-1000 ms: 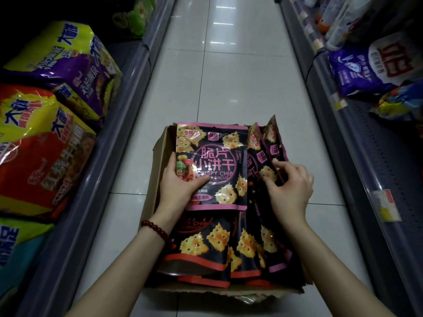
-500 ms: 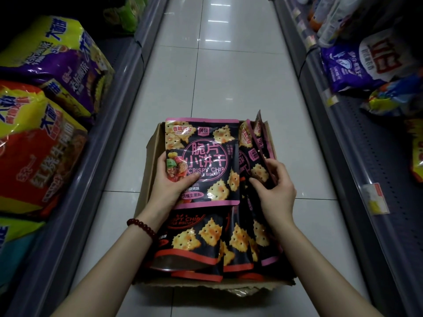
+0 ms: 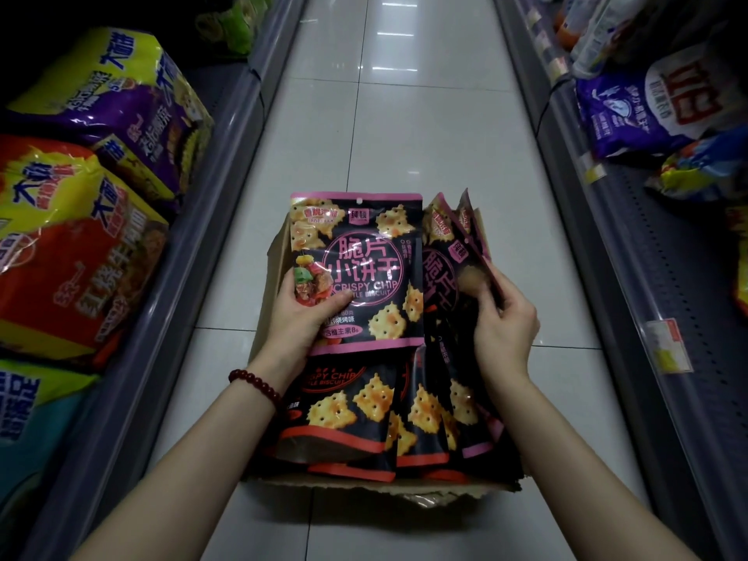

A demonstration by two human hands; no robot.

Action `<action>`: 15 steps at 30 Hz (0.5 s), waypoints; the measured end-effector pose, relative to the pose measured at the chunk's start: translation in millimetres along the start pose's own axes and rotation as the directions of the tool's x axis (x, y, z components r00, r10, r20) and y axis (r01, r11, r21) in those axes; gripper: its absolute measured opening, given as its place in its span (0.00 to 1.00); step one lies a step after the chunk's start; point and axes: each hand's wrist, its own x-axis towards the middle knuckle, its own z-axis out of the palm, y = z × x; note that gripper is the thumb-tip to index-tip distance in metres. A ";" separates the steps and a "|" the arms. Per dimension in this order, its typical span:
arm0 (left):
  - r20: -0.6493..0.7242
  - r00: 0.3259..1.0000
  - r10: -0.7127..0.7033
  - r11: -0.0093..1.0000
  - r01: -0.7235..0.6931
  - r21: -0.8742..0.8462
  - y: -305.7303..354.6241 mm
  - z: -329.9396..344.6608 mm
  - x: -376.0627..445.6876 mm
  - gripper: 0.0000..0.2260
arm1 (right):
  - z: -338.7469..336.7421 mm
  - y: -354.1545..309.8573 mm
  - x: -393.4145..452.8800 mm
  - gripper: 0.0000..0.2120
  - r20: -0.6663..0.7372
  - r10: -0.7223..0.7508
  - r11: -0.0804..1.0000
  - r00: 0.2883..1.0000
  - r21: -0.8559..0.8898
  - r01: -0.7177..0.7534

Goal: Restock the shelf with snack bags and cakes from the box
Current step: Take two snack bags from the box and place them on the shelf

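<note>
Your left hand (image 3: 301, 317) grasps the pink-trimmed Crispy Chip biscuit bag (image 3: 364, 269) by its lower left edge, thumb laid across the front, and holds it face up over the far half of the cardboard box (image 3: 275, 253). Your right hand (image 3: 504, 321) pinches the next pink-trimmed bags (image 3: 457, 244), which stand on edge just right of the held bag, their top corners fanned apart. In the near half of the box lie the red-trimmed biscuit bags (image 3: 348, 415), overlapping one another, with the held bag's bottom edge over their tops. The box sits on the pale tiled floor (image 3: 396, 127) in the middle of the aisle. A red bead bracelet (image 3: 255, 384) circles your left wrist. On the left shelf (image 3: 190, 220) lie large noodle multipacks, a purple and yellow one (image 3: 117, 103) far and a red and yellow one (image 3: 69, 244) nearer. On the right shelf (image 3: 631, 253) lies a blue and white bag (image 3: 631, 115).
</note>
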 end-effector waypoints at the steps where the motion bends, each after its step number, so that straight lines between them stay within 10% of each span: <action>1: -0.003 1.000 -0.014 1.000 0.014 -0.020 5.1 -0.4 -1.0 0.23 | -1.8 -5.1 -0.7 0.15 -0.018 -0.001 1.000 1.000 0.001 0.001; 15: -0.206 0.977 -0.048 0.999 0.043 -0.032 173.4 -6.7 -84.3 0.15 | -67.8 -214.0 11.1 0.06 0.166 -0.044 0.990 0.985 0.138 0.021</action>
